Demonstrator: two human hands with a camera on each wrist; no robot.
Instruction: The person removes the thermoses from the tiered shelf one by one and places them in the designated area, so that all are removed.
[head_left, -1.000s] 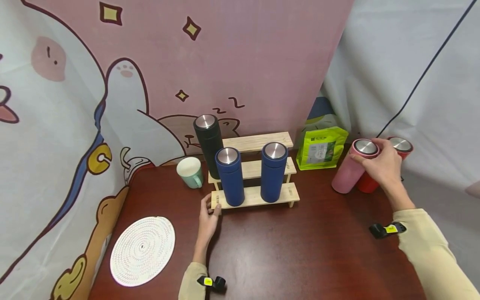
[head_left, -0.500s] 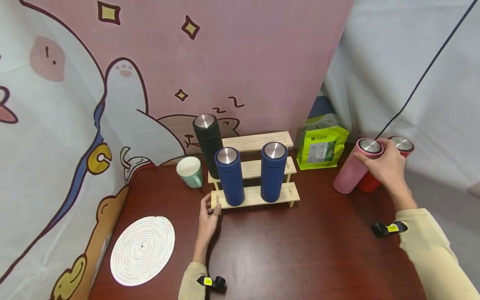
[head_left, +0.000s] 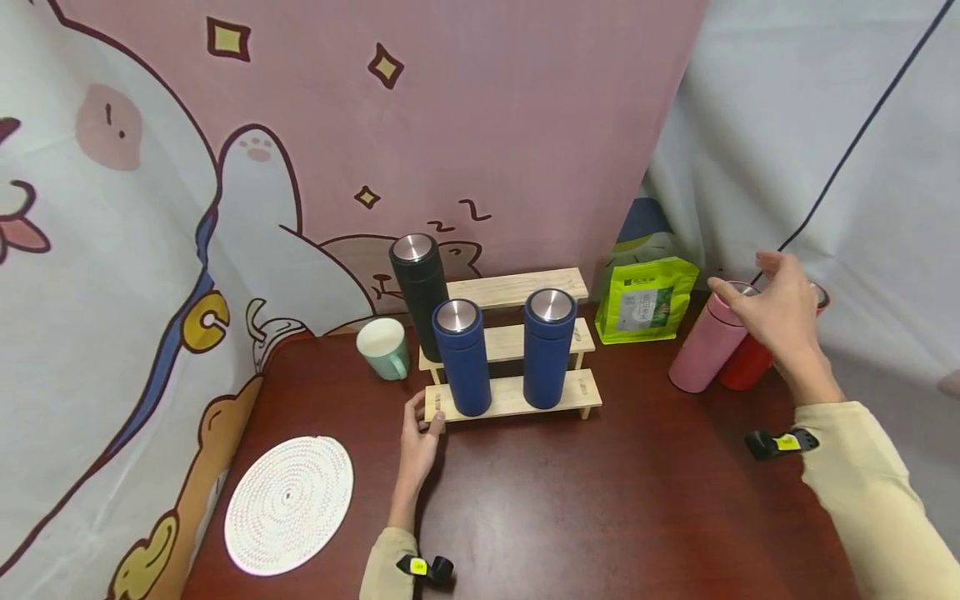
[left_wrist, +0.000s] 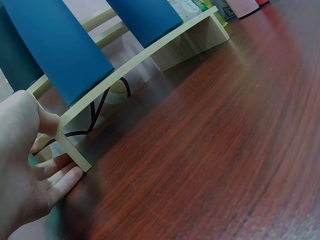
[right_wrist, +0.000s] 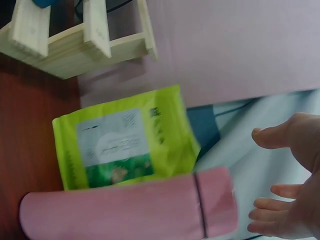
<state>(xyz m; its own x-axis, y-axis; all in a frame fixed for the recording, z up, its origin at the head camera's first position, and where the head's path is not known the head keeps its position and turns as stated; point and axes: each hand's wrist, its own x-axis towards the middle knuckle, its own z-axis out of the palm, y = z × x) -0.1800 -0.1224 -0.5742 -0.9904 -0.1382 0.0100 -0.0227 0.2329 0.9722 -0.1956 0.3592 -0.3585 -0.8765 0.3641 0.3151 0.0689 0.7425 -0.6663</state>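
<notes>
My left hand [head_left: 418, 443] grips the left end of a three-step wooden display stand [head_left: 507, 398]; in the left wrist view its thumb lies by the lowest board and its fingers [left_wrist: 64, 181] reach behind the leg. Two blue thermos bottles [head_left: 464, 362] [head_left: 547, 354] stand on that lowest step. A dark thermos [head_left: 422, 292] rises from the step behind, at the left. Over at the right, my right hand [head_left: 787, 308] hovers above the pink thermos [head_left: 701, 354], fingers spread and apart from its lid in the right wrist view. A red thermos [head_left: 746, 367] stands behind, partly hidden by hand and pink thermos.
Between the stand and the pink thermos stands a bright green pouch [head_left: 647, 300]. A pale green mug [head_left: 384, 350] is left of the stand. A round white woven mat [head_left: 288, 504] lies at the table's left. Printed cloth hangs behind; a dark cord [head_left: 862, 125] runs down the right side.
My right hand has let go of the pink thermos and risen off its lid, after shifting it slightly to the right. The left hand keeps its hold on the stand.
</notes>
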